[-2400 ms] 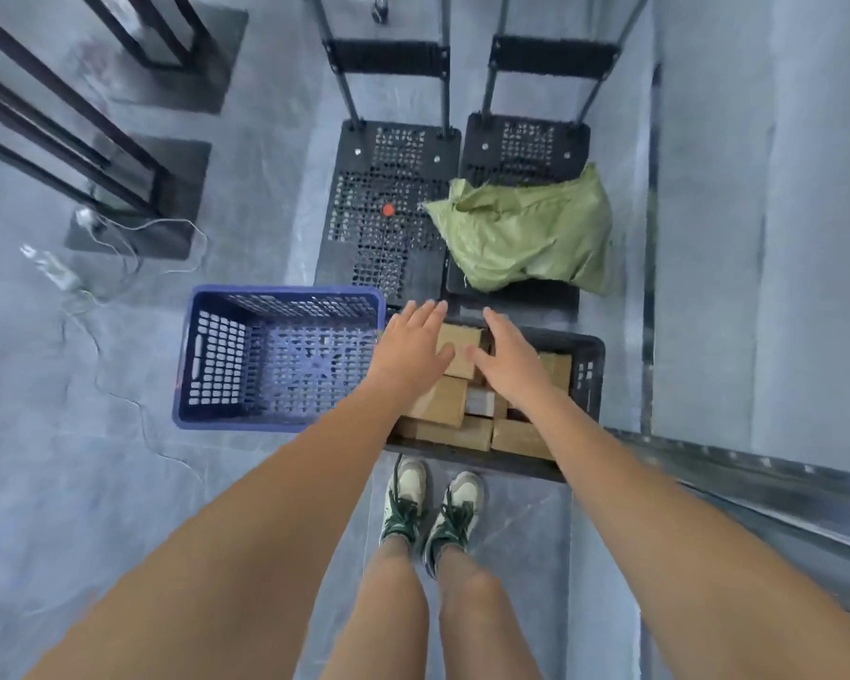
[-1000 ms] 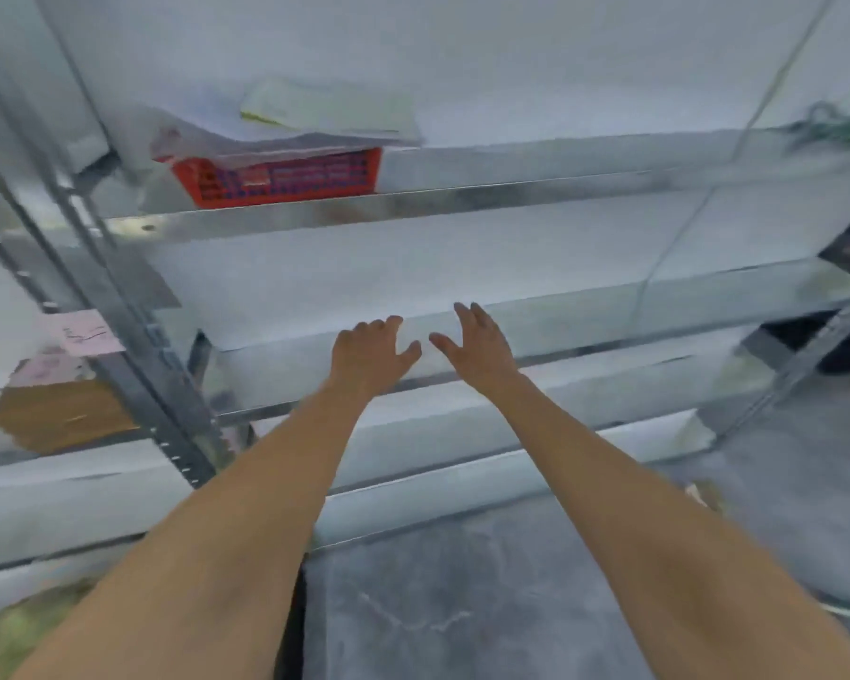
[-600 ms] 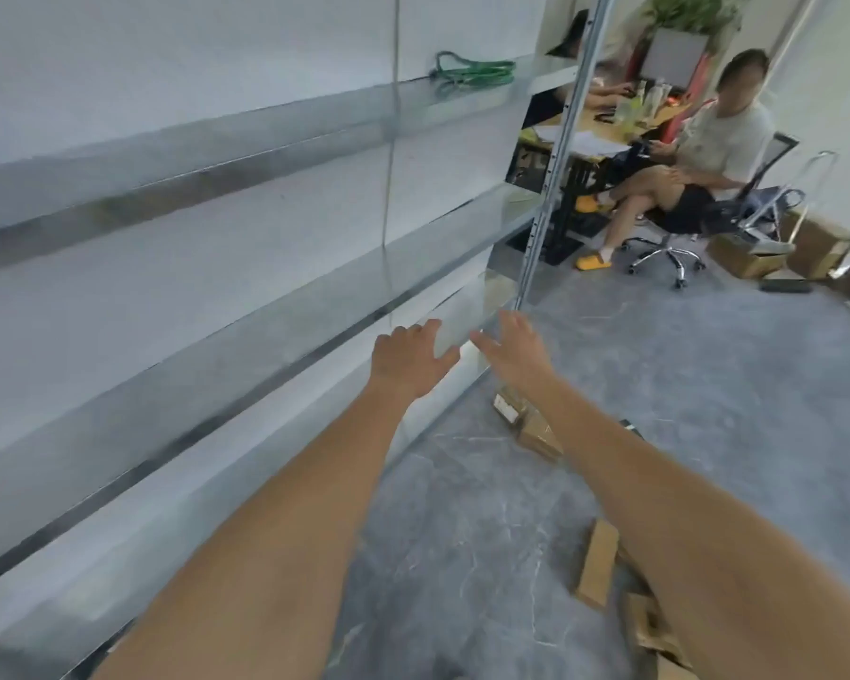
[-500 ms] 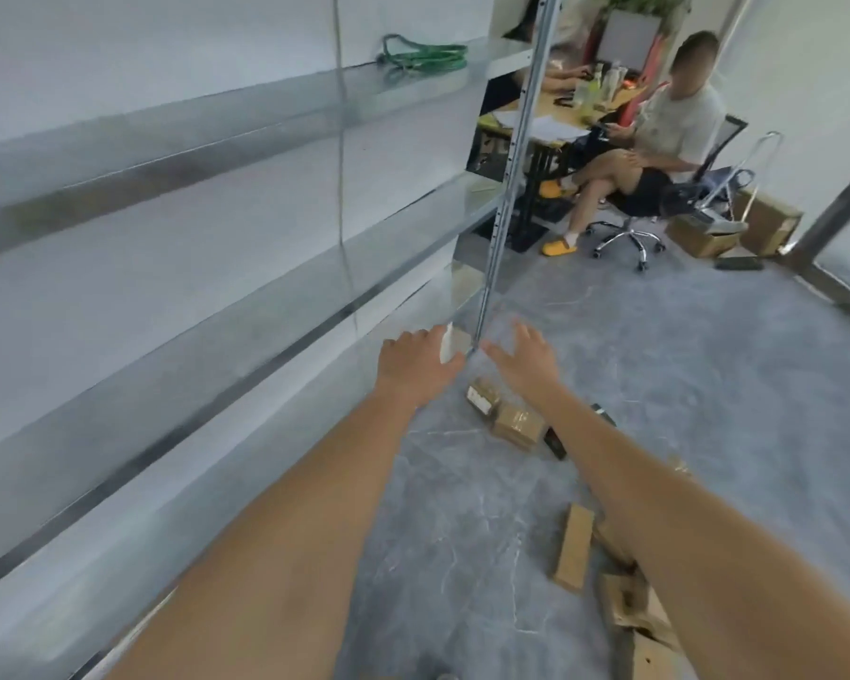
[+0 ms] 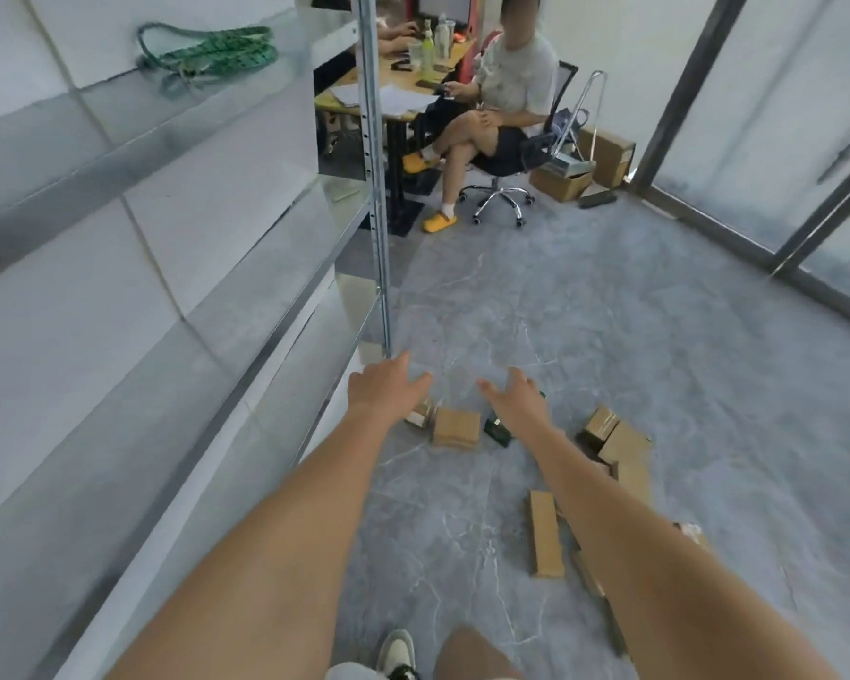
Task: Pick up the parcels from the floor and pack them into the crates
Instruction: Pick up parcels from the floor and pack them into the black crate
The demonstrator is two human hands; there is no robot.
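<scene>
The right forearm (image 5: 609,522) covered part of the scattered parcels (image 5: 624,449), so their count could not be told. A dark green packet (image 5: 497,430) showed only partly past the right hand (image 5: 516,400), and the left hand (image 5: 384,385) hid most of a small box (image 5: 420,417). The crates were out of frame. A shoe (image 5: 397,652) was cut off by the bottom edge

Both arms are bare from the frame edge to the wrists, with no sleeves, watch or rings on the left hand (image 5: 386,387) or right hand (image 5: 516,402). The legs are bare. One shoe (image 5: 397,655) is off-white with dark green trim.
</scene>
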